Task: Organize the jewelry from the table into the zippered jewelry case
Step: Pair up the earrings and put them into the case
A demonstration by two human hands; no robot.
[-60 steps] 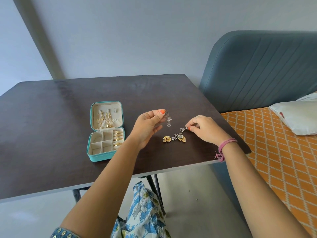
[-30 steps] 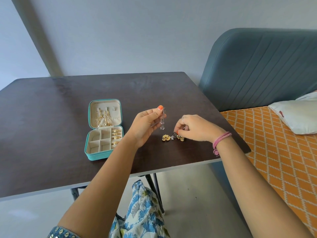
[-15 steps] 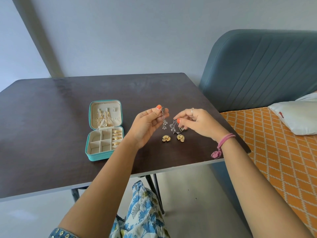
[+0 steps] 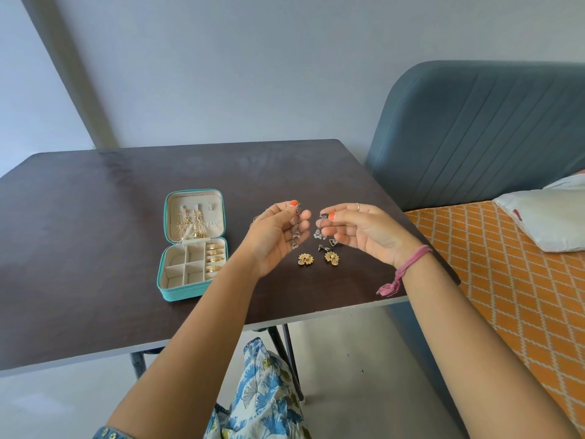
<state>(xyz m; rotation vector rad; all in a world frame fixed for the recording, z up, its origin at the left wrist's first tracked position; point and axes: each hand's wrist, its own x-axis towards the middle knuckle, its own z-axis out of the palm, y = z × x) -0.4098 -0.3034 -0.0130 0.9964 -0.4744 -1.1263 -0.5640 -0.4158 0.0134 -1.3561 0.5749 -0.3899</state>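
A teal zippered jewelry case (image 4: 177, 293) lies open on the dark table (image 4: 95, 223), gold earrings hanging in its lid and gold rings in its right slots. My left hand (image 4: 278, 236) pinches a silver dangling earring (image 4: 296, 237) above the table. My right hand (image 4: 364, 232) pinches the matching silver earring (image 4: 319, 231) just right of it. Below them on the table lie two gold flower earrings (image 4: 305, 259) (image 4: 331, 257) and small dark earrings (image 4: 327, 245).
A blue-grey padded headboard (image 4: 474, 137) and an orange patterned bed (image 4: 512, 280) with a white pillow (image 4: 550, 220) stand right of the table. The table's front edge runs just under my forearms. My blue floral clothing (image 4: 262, 400) shows below.
My right hand went down to the jewelry pile, took up a second silver earring and raised it beside the one in my left hand. The flower earrings now lie apart.
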